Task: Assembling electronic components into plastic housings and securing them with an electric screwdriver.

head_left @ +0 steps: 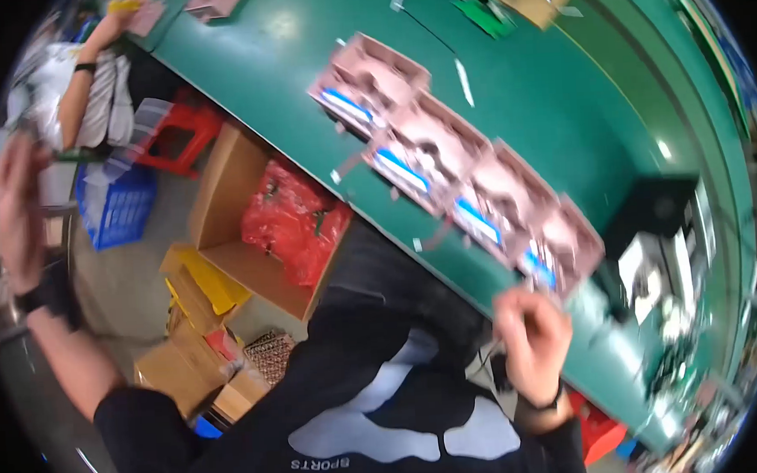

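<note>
A row of several pink trays (441, 130) runs slantwise across the green table. Each holds clear-wrapped parts with a blue and white strip (478, 221) along its near side. My right hand (534, 340) is at the table edge, beside the tray at the row's right end (577, 239). Its fingers are curled together, and whatever may be between them is too blurred to make out. Far off to the left, over the floor, my left hand (19, 208) is raised with its fingers stretched out. Motion smears it, but no object shows in it.
Below the table's near edge stands an open carton (222, 189) of red plastic bags (292, 224). A blue basket (118, 203) and red stool (181, 135) are at left. A co-worker's hand (109, 26) holds something yellow. A black box (655, 209) sits on the right.
</note>
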A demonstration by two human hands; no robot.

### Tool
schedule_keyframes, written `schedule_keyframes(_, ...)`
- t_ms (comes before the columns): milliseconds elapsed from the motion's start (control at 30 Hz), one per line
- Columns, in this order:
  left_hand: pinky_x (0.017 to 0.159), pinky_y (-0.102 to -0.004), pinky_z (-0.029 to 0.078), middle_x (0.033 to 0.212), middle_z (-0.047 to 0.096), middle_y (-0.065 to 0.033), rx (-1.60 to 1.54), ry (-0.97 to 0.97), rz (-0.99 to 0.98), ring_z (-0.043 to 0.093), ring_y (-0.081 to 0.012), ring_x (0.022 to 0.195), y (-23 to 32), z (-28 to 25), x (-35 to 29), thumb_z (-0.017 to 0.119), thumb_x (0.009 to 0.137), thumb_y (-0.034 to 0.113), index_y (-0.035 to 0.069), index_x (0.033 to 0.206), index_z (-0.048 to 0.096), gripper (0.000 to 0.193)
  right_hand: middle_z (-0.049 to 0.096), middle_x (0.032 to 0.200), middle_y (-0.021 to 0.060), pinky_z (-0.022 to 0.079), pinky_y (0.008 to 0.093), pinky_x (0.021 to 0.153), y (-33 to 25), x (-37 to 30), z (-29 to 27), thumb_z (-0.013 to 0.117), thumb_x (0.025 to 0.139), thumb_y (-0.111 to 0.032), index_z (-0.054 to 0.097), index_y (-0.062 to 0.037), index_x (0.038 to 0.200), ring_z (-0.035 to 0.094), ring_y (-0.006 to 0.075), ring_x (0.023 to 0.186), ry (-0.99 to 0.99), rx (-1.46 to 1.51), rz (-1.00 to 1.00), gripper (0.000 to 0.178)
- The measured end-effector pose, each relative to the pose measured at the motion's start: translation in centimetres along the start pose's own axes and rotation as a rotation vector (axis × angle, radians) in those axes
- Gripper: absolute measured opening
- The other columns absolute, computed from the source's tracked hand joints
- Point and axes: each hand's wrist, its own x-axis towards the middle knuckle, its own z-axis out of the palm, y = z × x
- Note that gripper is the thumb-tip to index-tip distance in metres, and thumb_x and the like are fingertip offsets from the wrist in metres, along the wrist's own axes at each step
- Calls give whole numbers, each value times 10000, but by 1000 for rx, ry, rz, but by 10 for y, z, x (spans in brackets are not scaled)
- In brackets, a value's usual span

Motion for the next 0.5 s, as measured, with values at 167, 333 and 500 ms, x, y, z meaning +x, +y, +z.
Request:
schedule_keyframes(167,770,-276,578,891,759,-52,-336,-1040,-148,725,-124,832,74,290,-133,698,971,18,-52,1105,746,158,708,944,75,523,268,750,-7,-6,7,659,979,-22,649,53,1207,664,116,808,284,3,-197,240)
schedule_keyframes(333,752,-273,565,893,764,-47,-565,-1245,6,715,-120,810,80,343,-207,705,977,15,-46,1080,760,131,703,1122,121,523,326,921,-14,-24,-12,690,960,-52,606,33,1337,680,180,978,302,-98,-245,395)
schedule_keyframes(500,773,-286,594,958,763,-83,-450,-1210,263,737,-154,851,78,363,-224,692,966,-28,-48,1107,752,154,646,1308,172,519,366,973,1,-44,-16,757,921,-110,587,29,1381,671,219,1086,113,296,-13,510)
